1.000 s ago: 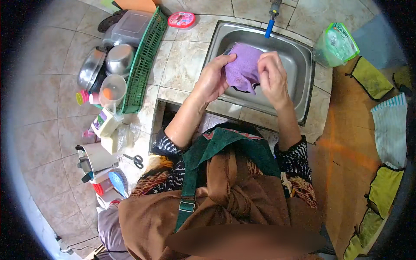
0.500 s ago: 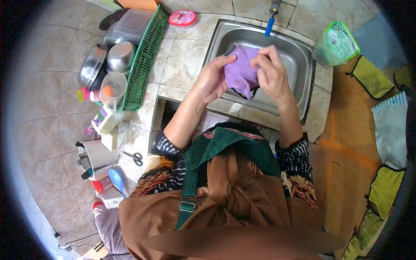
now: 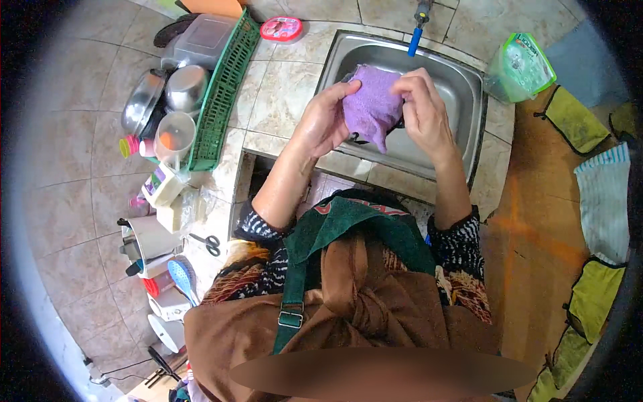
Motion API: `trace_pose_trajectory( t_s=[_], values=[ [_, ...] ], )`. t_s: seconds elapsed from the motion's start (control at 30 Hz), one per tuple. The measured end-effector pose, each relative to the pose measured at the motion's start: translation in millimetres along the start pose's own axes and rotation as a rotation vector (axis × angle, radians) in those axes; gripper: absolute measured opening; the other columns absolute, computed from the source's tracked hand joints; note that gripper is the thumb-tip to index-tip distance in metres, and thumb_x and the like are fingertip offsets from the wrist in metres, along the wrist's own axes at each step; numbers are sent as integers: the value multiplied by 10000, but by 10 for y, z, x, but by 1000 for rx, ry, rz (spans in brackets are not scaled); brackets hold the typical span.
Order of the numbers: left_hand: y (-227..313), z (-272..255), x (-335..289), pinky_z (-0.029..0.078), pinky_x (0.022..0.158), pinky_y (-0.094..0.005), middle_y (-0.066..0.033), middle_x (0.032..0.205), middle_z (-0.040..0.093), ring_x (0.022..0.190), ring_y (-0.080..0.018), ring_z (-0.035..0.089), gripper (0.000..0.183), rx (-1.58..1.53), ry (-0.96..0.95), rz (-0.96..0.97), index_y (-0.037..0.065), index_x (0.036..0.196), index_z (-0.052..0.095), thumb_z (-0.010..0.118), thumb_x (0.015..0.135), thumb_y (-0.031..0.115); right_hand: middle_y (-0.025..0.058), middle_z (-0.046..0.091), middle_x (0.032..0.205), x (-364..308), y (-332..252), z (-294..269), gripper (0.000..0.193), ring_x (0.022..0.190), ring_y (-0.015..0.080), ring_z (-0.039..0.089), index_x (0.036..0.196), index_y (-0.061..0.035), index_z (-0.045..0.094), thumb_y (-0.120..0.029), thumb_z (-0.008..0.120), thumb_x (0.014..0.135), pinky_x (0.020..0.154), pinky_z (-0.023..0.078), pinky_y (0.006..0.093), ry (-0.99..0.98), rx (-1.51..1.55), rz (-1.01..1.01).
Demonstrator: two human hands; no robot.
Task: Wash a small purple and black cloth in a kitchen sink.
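Over the sink [image 3: 442,144] I hold up a purple cloth [image 3: 372,100] that looks damp and has a bit of dark edging below. My left hand [image 3: 327,117] grips its left side, the thumb lying on top of the fabric. At the right edge my right hand [image 3: 423,110] has curled fingers pinching the cloth; their tips are partly hidden. Beyond the cloth, a tap with a blue spout [image 3: 415,41] points down into the steel basin.
A green rack [image 3: 218,100] with metal bowls [image 3: 187,88] and plastic containers stands left. Nearer are scissors [image 3: 206,244] and a blue brush [image 3: 181,276]. A red soap box [image 3: 281,29] and a clear green-rimmed pouch [image 3: 521,70] flank the sink. Yellow-green cloths [image 3: 577,120] lie right.
The purple cloth is spread wider and flatter. My right hand has shifted slightly right, my left hand slightly left. At lower left, a greyish fabric shape has moved away, uncovering a white object.
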State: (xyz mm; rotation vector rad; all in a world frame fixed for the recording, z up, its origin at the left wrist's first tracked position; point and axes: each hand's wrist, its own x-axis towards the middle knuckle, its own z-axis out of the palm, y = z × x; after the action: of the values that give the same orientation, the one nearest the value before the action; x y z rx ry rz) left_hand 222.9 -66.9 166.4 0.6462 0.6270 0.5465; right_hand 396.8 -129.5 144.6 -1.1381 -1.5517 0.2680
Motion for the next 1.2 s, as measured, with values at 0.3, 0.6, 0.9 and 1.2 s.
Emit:
trace_pose_trajectory(
  t_s=[0.3,0.6,0.9,1.2],
  values=[
    [14,27,58,497,825,-357,-150,1056,582,942,-236,595,357,-78,-50,6,-41,1133,461,468,886,217,97,405,795,2,95,-3,206,715,210,476,739,6,496,154,407,626,619,403,287,-64,-12,-46],
    [66,9,129,460,885,-360,-162,1100,559,989,-242,572,382,-110,-74,12,-52,1165,434,444,896,220,97,408,803,-2,222,-9,184,717,215,477,692,3,502,155,416,634,648,412,306,-105,-33,-116],
    [145,55,212,490,815,-329,-141,1053,576,932,-200,593,397,-82,-26,120,-62,1144,448,450,913,261,88,501,1019,-236,639,27,173,940,222,513,894,-66,580,-21,527,736,787,419,300,-2,54,124],
    [-50,-360,439,426,862,-289,-68,1046,589,955,-162,562,343,235,123,178,3,1114,508,504,882,255,99,511,1129,-264,602,493,350,1014,226,503,1161,-23,488,-185,545,856,806,418,328,2,678,751]
  ],
)
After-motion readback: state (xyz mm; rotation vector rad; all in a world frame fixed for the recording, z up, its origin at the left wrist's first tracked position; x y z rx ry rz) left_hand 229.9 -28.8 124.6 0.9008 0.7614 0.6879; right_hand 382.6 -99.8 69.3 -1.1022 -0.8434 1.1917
